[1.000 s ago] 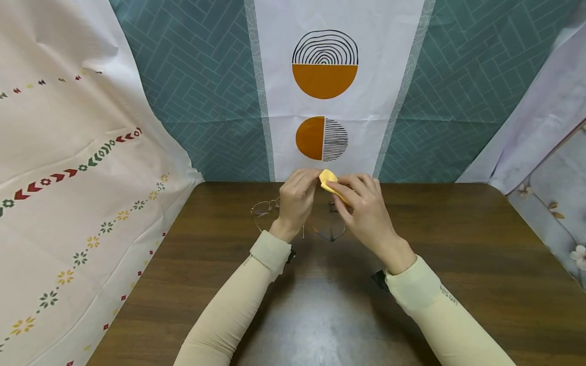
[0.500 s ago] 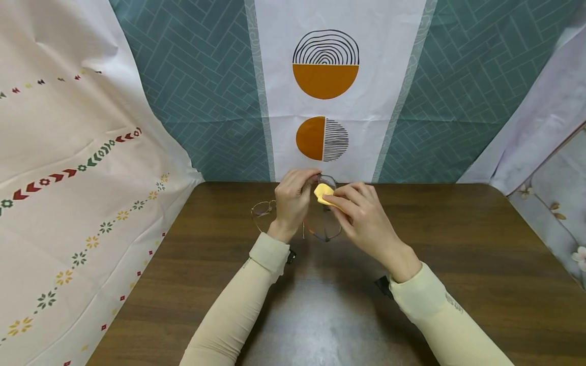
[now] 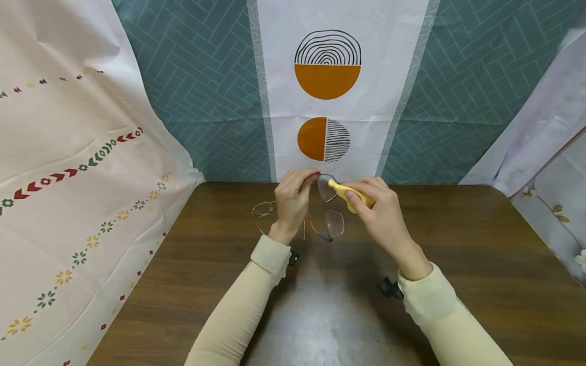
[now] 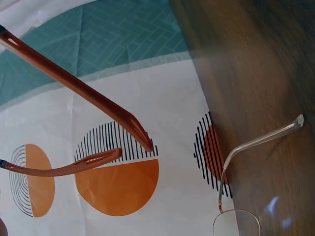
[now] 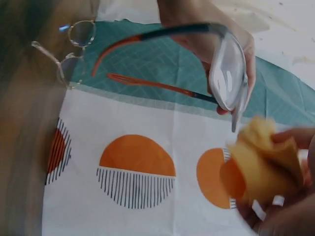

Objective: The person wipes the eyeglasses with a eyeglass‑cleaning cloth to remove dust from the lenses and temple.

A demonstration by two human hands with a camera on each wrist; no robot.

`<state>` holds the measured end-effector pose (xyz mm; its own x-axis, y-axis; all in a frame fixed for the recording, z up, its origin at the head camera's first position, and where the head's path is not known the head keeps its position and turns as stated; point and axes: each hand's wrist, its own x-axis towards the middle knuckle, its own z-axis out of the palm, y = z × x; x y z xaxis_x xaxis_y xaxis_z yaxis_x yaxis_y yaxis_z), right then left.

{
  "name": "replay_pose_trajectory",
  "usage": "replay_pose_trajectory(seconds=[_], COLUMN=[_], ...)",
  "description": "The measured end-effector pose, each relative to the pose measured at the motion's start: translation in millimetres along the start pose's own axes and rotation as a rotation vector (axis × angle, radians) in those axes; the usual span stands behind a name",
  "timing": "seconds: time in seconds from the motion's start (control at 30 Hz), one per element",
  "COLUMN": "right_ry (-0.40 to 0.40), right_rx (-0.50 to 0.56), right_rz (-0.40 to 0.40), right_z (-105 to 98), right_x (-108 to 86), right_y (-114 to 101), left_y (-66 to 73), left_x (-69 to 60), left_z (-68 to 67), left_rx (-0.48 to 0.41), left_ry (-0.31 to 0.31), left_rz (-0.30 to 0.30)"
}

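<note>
Dark-framed glasses (image 3: 335, 223) with orange-brown temples hang in the air, lenses one above the other in the head view. My left hand (image 3: 292, 203) pinches their upper end. My right hand (image 3: 388, 218) grips a crumpled yellow cloth (image 3: 354, 195), whose tip is beside the upper lens. In the right wrist view the cloth (image 5: 266, 167) is apart from the glasses (image 5: 228, 73). The left wrist view shows the brown temples (image 4: 74, 83), but the left hand's grip is out of that view.
Thin gold-framed glasses (image 3: 263, 208) rest on the brown wooden table (image 3: 220, 264), partly behind the left hand. Patterned cloth hangings (image 3: 210, 91) stand behind the table and at both sides.
My right hand and the yellow cloth have moved right, uncovering both lenses of the held glasses. The left hand keeps its hold with little movement.
</note>
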<state>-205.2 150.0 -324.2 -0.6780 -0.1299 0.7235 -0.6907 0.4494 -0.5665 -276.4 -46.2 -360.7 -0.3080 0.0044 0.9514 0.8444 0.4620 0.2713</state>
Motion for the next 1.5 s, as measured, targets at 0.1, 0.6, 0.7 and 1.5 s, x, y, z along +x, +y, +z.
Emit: replay_pose_trajectory(seconds=[0.1,0.6,0.7,1.5], right_ry=[0.101,0.118,0.075,-0.157], right_rx=[-0.024,-0.214,-0.230,-0.231], right_rz=[0.085,-0.234,-0.285,-0.301], right_z=[-1.6,16.5,17.3,10.9], right_x=[7.0,5.0,3.0,-4.4], right_y=[0.7,7.5,8.2,-1.3], left_y=[1.7,13.5,15.9,11.1], left_x=[-0.8,-4.3,-4.6,-6.7], left_z=[-1.6,-8.2,-8.2,-15.7], left_rx=[-0.009,-0.025,-0.022,0.039], left_ry=[-0.011,-0.063,-0.069,-0.067], left_rz=[0.002,0.000,0.004,-0.006])
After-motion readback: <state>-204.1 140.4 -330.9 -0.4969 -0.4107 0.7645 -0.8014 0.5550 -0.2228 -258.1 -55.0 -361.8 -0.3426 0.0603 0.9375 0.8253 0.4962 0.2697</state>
